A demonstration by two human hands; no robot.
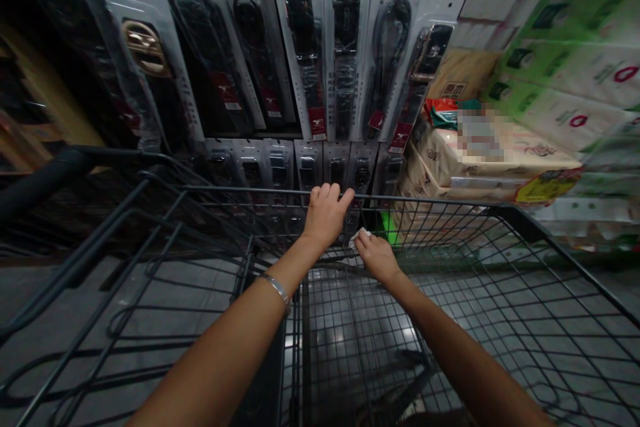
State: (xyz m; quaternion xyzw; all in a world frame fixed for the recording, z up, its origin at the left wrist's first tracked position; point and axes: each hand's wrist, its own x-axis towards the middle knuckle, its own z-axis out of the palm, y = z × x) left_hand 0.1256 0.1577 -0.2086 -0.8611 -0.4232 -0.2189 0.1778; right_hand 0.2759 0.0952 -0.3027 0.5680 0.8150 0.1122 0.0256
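Note:
A dark wire shopping cart [440, 201] stretches across the view below me. My left hand [326, 215], with a silver bracelet [277, 288] on its wrist, is closed over the cart's far top rail. Lower and to the right, my right hand [376, 255] pinches a crumpled white tissue or cloth [356, 237] against or close to the wire side; contact with the wires is unclear. Both forearms reach in over the basket.
Packaged belts [346, 47] hang in rows beyond the far rail. To the right, beige wrapped paper packs [493, 147] and green-and-white packs [565, 73] are stacked beside the cart. Grey floor [125, 287] shows through the wires.

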